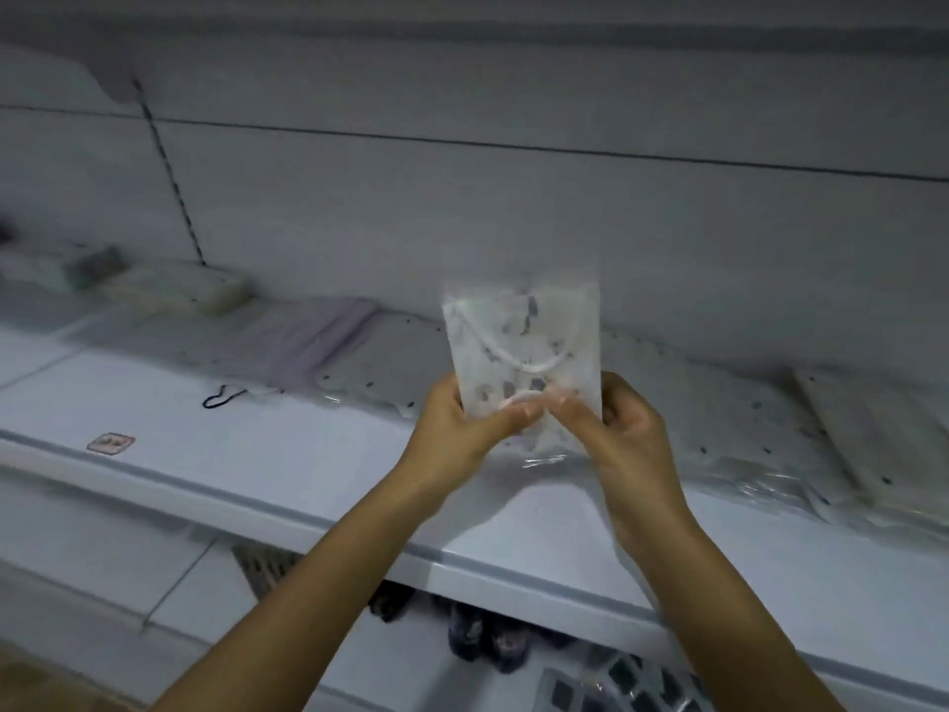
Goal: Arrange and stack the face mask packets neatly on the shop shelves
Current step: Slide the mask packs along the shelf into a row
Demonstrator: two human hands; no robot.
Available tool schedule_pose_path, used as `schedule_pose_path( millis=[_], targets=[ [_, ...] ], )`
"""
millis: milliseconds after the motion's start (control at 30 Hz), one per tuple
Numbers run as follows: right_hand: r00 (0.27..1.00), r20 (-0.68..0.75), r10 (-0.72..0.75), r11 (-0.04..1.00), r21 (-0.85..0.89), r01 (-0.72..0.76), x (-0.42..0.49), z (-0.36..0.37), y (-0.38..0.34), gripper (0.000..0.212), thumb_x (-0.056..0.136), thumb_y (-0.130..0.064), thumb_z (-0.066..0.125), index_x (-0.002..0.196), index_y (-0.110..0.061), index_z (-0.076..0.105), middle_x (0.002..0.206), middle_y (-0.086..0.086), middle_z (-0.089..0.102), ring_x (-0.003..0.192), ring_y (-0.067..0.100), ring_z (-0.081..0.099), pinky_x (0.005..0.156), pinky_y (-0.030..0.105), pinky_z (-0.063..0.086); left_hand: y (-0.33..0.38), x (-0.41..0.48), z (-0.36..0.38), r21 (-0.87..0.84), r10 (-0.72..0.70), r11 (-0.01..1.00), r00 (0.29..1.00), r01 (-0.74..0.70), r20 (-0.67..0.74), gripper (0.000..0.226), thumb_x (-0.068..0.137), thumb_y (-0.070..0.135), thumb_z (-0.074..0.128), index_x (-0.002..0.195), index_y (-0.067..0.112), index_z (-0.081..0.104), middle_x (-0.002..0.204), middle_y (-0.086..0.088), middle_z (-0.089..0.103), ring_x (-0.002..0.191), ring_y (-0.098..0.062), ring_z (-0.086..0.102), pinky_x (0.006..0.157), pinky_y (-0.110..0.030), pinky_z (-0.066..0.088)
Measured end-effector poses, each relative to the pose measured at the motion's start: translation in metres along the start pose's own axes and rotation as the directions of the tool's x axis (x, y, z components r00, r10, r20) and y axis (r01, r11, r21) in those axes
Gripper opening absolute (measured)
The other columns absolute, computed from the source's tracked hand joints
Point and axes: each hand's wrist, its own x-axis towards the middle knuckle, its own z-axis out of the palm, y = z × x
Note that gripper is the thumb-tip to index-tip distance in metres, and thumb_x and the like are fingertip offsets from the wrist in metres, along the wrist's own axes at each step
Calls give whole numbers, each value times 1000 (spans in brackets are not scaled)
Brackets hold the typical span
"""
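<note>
2 hands raised | left hand, right hand pinch mask packet upright

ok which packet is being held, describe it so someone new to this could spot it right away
Start at the long white shelf that crosses the picture. Above its front edge near the middle, the left hand and right hand meet on one clear mask packet. It alone stands upright and off the shelf, a white ear loop visible inside, while the other packets lie flat.
</note>
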Motion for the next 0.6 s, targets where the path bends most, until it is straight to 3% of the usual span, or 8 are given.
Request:
schedule_pose_path(
  millis=[100, 167, 233, 367, 433, 500, 600],
  targets=[
    [999, -1, 33, 973, 229, -32, -17, 28, 13, 79, 58, -55, 85, 123, -17, 60, 116, 5, 70, 109, 23, 65, 101, 49, 48, 9, -15, -27, -231, -5, 972, 981, -41, -194, 29, 75, 3, 76, 97, 21, 73, 103, -2, 74, 100, -24, 69, 78, -29, 57],
    [987, 159, 26, 888, 449, -96, -32, 66, 21, 92, 56, -58, 85, 131, -15, 53, 128, 8, 63, 118, 24, 61, 103, 44, 47, 20, -29, -50, -281, 31, 954, 969, -101, -244, 31, 71, 5, 71, 97, 22, 75, 104, -1, 74, 101, -20, 69, 79, -29, 56],
    [951, 309, -17, 821, 547, -163, -46, 115, 22, 95, 62, -53, 84, 138, -11, 46, 135, 10, 59, 124, 24, 57, 100, 36, 48, 32, -45, -75, -259, 65, 957, 965, -134, -255, 38, 71, 3, 69, 106, 18, 68, 106, -2, 73, 101, -21, 69, 78, -28, 56],
    [893, 451, -13, 665, 670, -329, -71, 209, 16, 93, 65, -41, 86, 139, -5, 45, 136, 16, 56, 127, 29, 54, 101, 39, 47, 53, -86, -145, -190, 127, 963, 946, -189, -299, 38, 71, 3, 74, 102, 24, 74, 109, -5, 73, 104, -24, 68, 79, -28, 55],
    [852, 523, 6, 590, 686, -425, -81, 251, 15, 90, 64, -39, 87, 136, -3, 48, 134, 19, 57, 125, 31, 55, 97, 38, 51, 70, -108, -187, -188, 141, 958, 928, -215, -345, 42, 59, 17, 88, 98, 28, 76, 108, -5, 73, 103, -23, 69, 78, -28, 56],
    [796, 605, 4, 569, 653, -500, -96, 295, 16, 89, 68, -40, 85, 139, -5, 46, 138, 18, 54, 128, 30, 52, 101, 40, 48, 85, -128, -228, -191, 130, 955, 901, -226, -415, 53, 52, 25, 92, 101, 20, 73, 105, -5, 74, 99, -23, 70, 75, -29, 57],
    [728, 686, 20, 525, 612, -591, -124, 362, 20, 95, 63, -41, 88, 141, -8, 45, 141, 16, 52, 131, 28, 49, 108, 41, 41, 98, -161, -283, -151, 118, 960, 830, -236, -545, 34, 69, 11, 78, 100, 6, 66, 92, -4, 75, 88, -21, 72, 70, -28, 57]
  ],
)
